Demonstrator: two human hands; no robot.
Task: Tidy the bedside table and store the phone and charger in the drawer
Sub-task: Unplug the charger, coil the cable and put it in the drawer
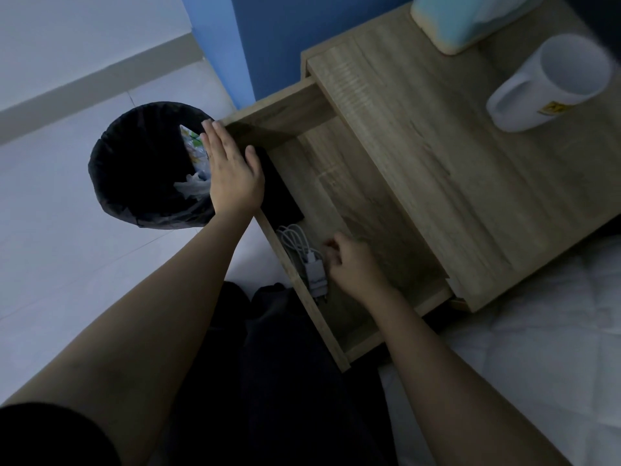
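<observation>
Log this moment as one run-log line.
drawer: open | phone: inside, front edge | charger: inside, by phone | left hand: flat on drawer front | right hand: beside charger | mug: on tabletop

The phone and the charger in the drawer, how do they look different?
The phone is black and flat; the charger is pale grey, a blocky plug with a looped white cable. The phone lies farther back, partly under the left hand; the charger lies nearer, beside the right hand. Both rest inside the open drawer, along its front wall.
</observation>
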